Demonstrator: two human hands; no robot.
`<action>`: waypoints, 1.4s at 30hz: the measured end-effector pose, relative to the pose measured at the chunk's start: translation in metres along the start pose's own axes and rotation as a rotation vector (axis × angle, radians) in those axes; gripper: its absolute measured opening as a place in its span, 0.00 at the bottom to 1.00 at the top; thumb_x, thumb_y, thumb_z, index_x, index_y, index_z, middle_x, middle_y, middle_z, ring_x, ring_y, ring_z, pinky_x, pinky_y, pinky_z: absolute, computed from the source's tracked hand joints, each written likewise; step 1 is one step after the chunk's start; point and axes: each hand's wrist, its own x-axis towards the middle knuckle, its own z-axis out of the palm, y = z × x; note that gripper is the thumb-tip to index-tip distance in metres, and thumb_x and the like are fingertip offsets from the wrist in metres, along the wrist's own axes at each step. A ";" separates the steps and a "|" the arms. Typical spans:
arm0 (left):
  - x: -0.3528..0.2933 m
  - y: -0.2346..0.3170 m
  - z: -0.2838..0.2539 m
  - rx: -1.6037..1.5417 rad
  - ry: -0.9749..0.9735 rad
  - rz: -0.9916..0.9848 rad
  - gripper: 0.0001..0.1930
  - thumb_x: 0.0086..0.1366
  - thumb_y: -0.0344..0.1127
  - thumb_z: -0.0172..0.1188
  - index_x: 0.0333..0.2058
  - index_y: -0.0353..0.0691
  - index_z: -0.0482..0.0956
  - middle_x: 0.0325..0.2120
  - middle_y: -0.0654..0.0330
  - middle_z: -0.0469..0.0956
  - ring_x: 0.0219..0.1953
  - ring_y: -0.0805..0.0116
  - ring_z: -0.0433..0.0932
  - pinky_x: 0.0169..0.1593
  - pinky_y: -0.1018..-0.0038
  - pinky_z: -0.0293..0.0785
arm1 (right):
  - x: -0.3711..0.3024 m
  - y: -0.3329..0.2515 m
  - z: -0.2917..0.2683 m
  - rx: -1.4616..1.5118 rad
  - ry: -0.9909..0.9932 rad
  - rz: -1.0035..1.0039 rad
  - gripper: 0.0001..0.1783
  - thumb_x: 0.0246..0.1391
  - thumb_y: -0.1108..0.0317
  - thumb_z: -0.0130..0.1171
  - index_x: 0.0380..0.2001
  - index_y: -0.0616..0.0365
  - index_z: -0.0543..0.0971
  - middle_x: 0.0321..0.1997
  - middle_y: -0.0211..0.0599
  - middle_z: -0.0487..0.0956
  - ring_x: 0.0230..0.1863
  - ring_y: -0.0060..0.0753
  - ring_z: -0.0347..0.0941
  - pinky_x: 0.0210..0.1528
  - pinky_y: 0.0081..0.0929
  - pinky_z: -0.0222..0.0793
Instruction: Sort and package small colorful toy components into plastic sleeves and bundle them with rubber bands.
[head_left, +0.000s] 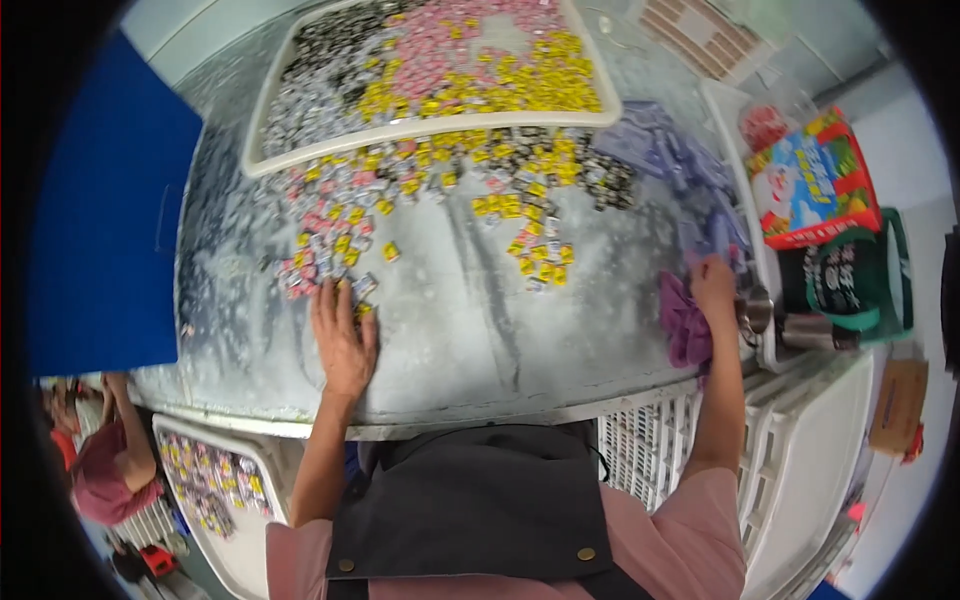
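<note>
My left hand (pixel 346 342) lies on the metal table with its fingers apart. Its fingertips touch the near end of a loose trail of small wrapped pieces (pixel 322 228), pink, yellow and white, that look like sweets. On the right, my right hand (pixel 713 290) is closed beside a crumpled purple cloth (pixel 684 322). A thin bluish-purple plastic bag (pixel 668 142) reaches down to its fingertips, and what the fingers hold is hidden. Another strip of the wrapped pieces (pixel 542 242), mostly yellow, lies between my hands, farther off.
A large white tray (pixel 430 128) of sorted pieces stands at the back. A colourful box (pixel 815 185), a green basket (pixel 895 275) and metal cups (pixel 755 310) are at right. A blue panel (pixel 110 210) borders the left; another person (pixel 118 455) works beyond a lower tray (pixel 268 470).
</note>
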 end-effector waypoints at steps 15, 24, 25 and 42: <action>0.006 0.000 0.000 -0.083 -0.011 0.006 0.29 0.65 0.39 0.62 0.60 0.29 0.69 0.64 0.38 0.62 0.68 0.35 0.57 0.70 0.50 0.56 | -0.087 -0.297 -0.068 0.546 0.029 -1.095 0.09 0.49 0.75 0.62 0.35 0.62 0.78 0.37 0.43 0.76 0.41 0.47 0.74 0.44 0.43 0.72; 0.024 -0.016 0.005 0.000 0.003 0.032 0.35 0.66 0.50 0.61 0.65 0.34 0.64 0.68 0.38 0.53 0.71 0.34 0.49 0.72 0.43 0.45 | -0.019 -0.301 -0.046 0.684 -0.046 -0.618 0.26 0.58 0.62 0.63 0.56 0.63 0.72 0.63 0.53 0.70 0.63 0.58 0.65 0.67 0.48 0.59; 0.029 -0.016 0.009 0.027 -0.009 0.030 0.36 0.66 0.52 0.60 0.65 0.35 0.64 0.68 0.38 0.53 0.71 0.34 0.49 0.71 0.42 0.43 | -0.003 -0.304 -0.027 0.675 -0.033 -0.605 0.26 0.58 0.62 0.63 0.56 0.63 0.72 0.63 0.53 0.70 0.63 0.58 0.65 0.67 0.48 0.59; 0.053 -0.003 0.024 0.014 -0.075 0.037 0.40 0.65 0.58 0.59 0.65 0.34 0.64 0.69 0.42 0.55 0.72 0.38 0.48 0.72 0.42 0.38 | 0.074 -0.332 0.015 0.457 0.044 -0.417 0.35 0.60 0.49 0.60 0.63 0.61 0.69 0.71 0.60 0.61 0.70 0.64 0.56 0.71 0.49 0.52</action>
